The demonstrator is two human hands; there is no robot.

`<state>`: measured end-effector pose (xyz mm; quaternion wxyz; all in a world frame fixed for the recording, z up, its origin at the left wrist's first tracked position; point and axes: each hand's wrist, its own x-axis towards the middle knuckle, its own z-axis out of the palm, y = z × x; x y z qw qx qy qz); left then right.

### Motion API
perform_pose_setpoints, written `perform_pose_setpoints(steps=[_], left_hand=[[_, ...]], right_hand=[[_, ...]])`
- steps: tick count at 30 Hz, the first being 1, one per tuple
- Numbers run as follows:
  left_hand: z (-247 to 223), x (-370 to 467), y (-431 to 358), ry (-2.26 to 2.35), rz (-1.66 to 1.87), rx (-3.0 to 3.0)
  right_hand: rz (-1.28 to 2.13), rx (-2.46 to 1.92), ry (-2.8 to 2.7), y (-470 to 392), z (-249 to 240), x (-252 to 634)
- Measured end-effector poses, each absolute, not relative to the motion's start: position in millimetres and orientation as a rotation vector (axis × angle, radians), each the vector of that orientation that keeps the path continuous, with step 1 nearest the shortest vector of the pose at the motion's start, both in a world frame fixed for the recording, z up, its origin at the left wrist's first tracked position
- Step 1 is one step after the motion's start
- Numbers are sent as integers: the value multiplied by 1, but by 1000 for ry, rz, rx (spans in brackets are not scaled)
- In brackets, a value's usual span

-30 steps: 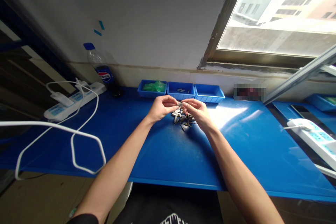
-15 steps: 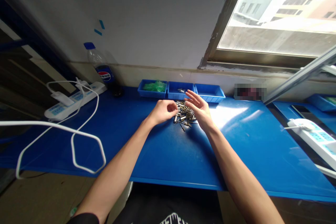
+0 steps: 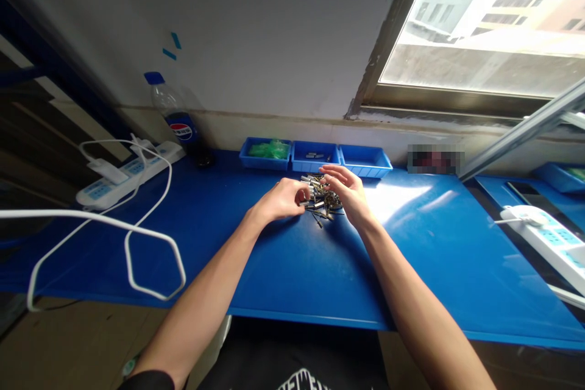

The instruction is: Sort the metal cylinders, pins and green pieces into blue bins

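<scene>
A pile of small metal parts [image 3: 320, 202], silvery cylinders and thin brass-coloured pins among them, lies on the blue table [image 3: 301, 268]. At its left edge my left hand [image 3: 286, 198] has its fingers curled in towards the thumb; whatever they pinch is too small to make out. My right hand [image 3: 351, 194] hovers over the right side of the pile, fingers stretched out and slightly apart, nothing visible in them. Just behind the hands, the middle blue bin [image 3: 299, 166] contains a few silvery cylinders [image 3: 313, 156].
A left bin [image 3: 249, 161] holds green plastic [image 3: 274, 149]; a right bin [image 3: 370, 170] adjoins the middle one. A cola bottle [image 3: 183, 128], a power strip [image 3: 105, 192] and a looping white cable [image 3: 176, 250] occupy the left. Another power strip [image 3: 543, 234] lies right.
My right hand has dropped from beside the middle bin to the pile, its fingers less raised. My left hand has lowered slightly. More cylinders show in the middle bin.
</scene>
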<state>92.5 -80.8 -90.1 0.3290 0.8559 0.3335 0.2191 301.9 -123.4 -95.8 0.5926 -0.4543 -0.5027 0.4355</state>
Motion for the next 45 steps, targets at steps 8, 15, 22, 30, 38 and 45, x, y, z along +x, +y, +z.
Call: perform_pose_setpoints(steps=[8,15,22,30,38,45], left_hand=[[-85,97,-78,838,910,1894],[-85,101,-76,767,1142,1747],[-88,107,-77,746,1217,1707],[-79,97,-80,890,1085,2129],[-83,92,-82,703,549,2384],[-88,95,-81,756,516,2379]], right_hand=[[1035,-1116,-1181,-124,-94,303],[1152,-1080,-1215,-125,-93,299],[1203,-1035,-1247,-129,-89,299],[1045,-1086,-1195,-126,-92,302],[896,-1108,-1228,-124,-95,305],[948,-1101,-1190,-125,-77,308]])
